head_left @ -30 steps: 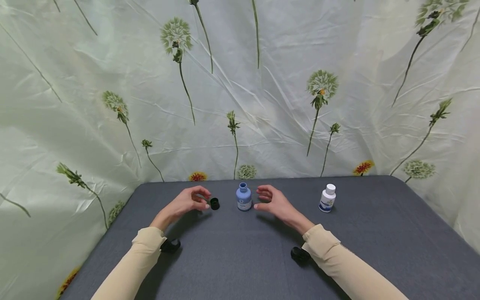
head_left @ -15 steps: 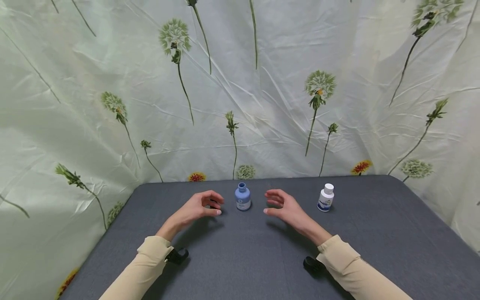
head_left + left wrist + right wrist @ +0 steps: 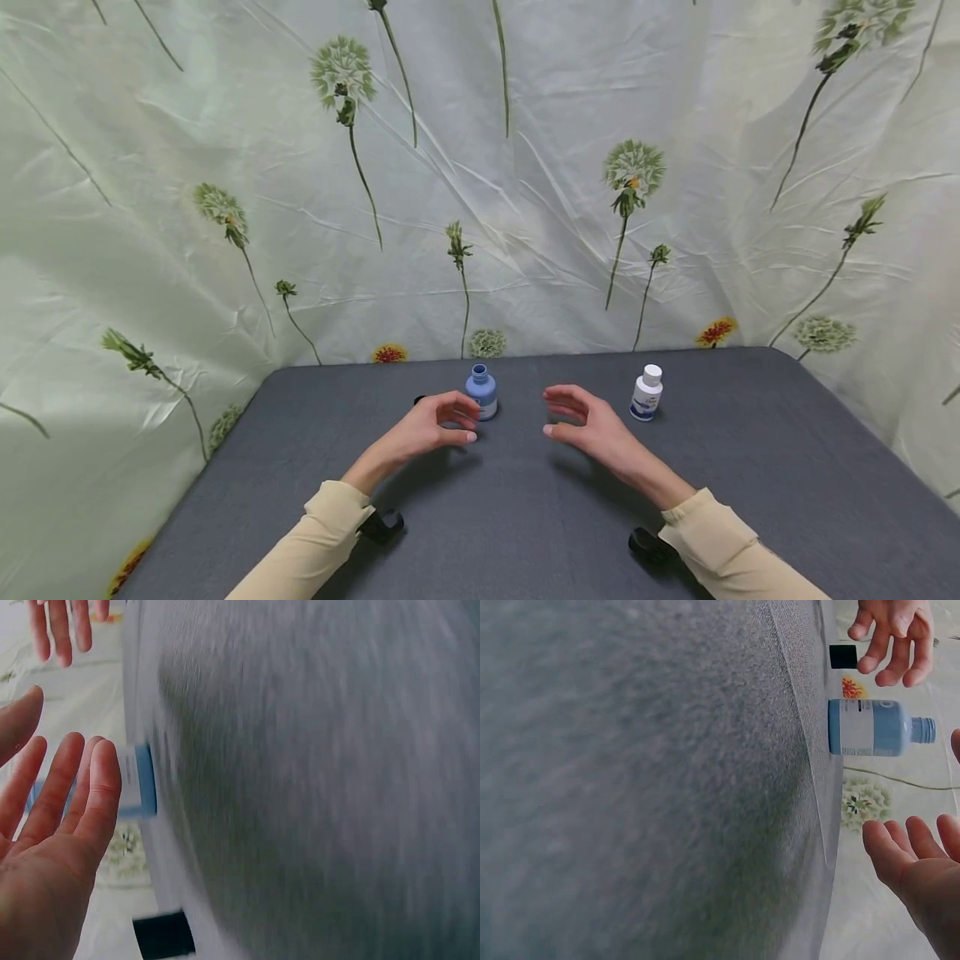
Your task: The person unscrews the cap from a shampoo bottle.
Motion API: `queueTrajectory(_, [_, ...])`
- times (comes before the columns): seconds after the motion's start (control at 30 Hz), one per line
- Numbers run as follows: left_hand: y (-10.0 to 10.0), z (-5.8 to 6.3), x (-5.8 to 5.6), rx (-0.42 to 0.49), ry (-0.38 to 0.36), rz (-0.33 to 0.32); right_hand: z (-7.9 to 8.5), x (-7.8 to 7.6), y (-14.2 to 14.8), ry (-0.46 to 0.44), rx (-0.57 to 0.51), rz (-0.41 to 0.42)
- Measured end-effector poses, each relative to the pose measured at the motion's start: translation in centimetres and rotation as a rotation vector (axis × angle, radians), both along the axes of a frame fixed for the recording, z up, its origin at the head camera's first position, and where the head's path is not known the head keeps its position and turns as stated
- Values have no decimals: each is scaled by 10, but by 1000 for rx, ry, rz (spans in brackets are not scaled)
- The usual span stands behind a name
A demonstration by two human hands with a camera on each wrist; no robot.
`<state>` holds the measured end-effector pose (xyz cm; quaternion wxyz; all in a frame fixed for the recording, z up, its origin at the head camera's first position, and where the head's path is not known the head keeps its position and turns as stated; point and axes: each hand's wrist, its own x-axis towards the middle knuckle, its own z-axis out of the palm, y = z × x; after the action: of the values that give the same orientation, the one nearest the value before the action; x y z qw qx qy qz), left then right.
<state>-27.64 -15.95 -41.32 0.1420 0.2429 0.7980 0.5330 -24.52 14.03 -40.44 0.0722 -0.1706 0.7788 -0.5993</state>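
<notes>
Compared with a second ago, the left hand has been brought to the right and nearer, from the left side of the cap to a place in front of it. Most of the cap is now covered by that hand in the head view, where only a dark edge is seen; it is shown whole, left of the blue bottle, in the right wrist view. The left fingers are gently curved and parted from the thumb, above the table. The lower left part of the blue bottle is hidden by them, yet a gap between hand and bottle is shown from the right wrist. The bottle itself has been left in place, upright at the far middle of the table, its neck uncovered. The right hand has been drawn to the right, from just beside the blue bottle to well apart from it; its fingers are likewise curved, the thumb held apart. Farther right, the white bottle has been left upright with its white lid on. Behind the table's far edge, a flowered cloth is hung.
</notes>
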Motion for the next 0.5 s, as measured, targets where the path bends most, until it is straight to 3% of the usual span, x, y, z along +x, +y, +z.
queueTrajectory(0.3, [31,-1,7,34,-19,-42,1,16,15,4,20,-40])
queueTrajectory(0.5, [50,-7,3,33,-10,-77,-3,26,28,-1,-10,-54])
